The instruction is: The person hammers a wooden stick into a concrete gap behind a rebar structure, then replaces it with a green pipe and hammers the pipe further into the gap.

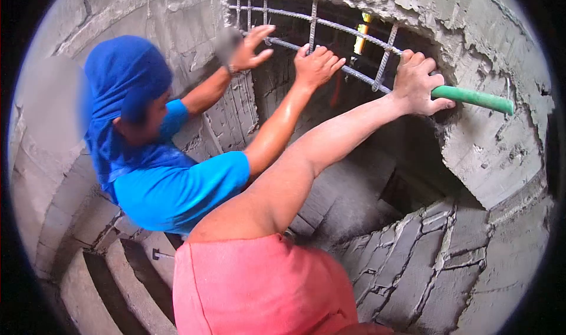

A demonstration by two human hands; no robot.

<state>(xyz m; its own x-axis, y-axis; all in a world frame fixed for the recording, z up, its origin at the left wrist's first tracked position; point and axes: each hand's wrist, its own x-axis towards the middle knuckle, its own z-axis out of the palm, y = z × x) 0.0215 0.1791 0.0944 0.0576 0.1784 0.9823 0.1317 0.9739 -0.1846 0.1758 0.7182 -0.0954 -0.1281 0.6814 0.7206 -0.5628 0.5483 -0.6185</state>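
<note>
My left hand (420, 84), at the end of a bare arm with a pink sleeve, is closed around a green pipe (474, 98). The pipe sticks out to the right past my thumb. A lower steel rebar (356, 74) runs into my grip from the left; whether it enters the pipe is hidden by my hand. My fingertips lie against the end of the upper rebar (348, 29) or just beside it. Short upright rebars (386, 58) cross both long ones, forming a grid over an opening in the wall. My right hand is out of view.
At left, a co-worker in a blue head cloth (127, 69) and blue shirt has one hand (316, 66) on the lower rebar and another (252, 47) near the grid's left end. Rough concrete (489, 140) edges the dark opening. Concrete steps (127, 276) descend at lower left; blockwork (424, 252) lies lower right.
</note>
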